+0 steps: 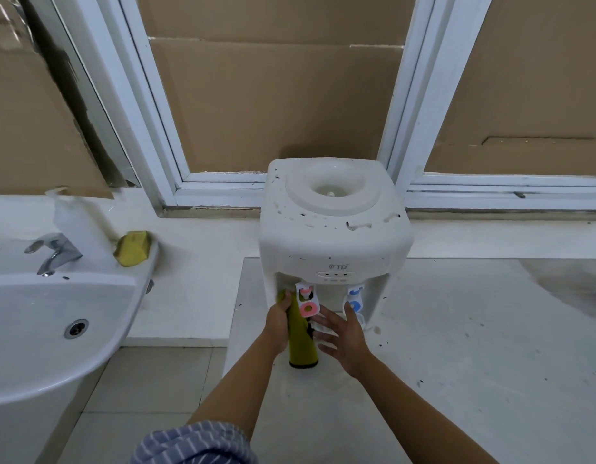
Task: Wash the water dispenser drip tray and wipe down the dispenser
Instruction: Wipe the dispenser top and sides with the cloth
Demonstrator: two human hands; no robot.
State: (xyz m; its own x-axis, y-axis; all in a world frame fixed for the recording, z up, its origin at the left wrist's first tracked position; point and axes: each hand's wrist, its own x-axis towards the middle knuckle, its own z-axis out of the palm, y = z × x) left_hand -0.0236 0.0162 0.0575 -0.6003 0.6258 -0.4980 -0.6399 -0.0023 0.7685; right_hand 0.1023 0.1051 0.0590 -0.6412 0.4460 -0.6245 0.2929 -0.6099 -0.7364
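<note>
A white tabletop water dispenser (333, 229) with dark specks on its top stands on a low white platform (474, 346). It has a pink tap (306, 304) on the left and a blue tap (355, 301) on the right. My left hand (278, 324) grips a yellow-green cloth (300, 343) that reaches up into the recess left of the pink tap and hangs down in front. My right hand (343, 336) lies with fingers spread over the white drip tray (323, 328) under the taps. Most of the tray is hidden by the hand.
A white washbasin (48, 329) with a chrome tap (53, 252) stands at the left. A yellow sponge (134, 247) and a clear soap bottle (75, 219) sit on its rim. White window frames backed with cardboard rise behind the dispenser. Tiled floor lies below.
</note>
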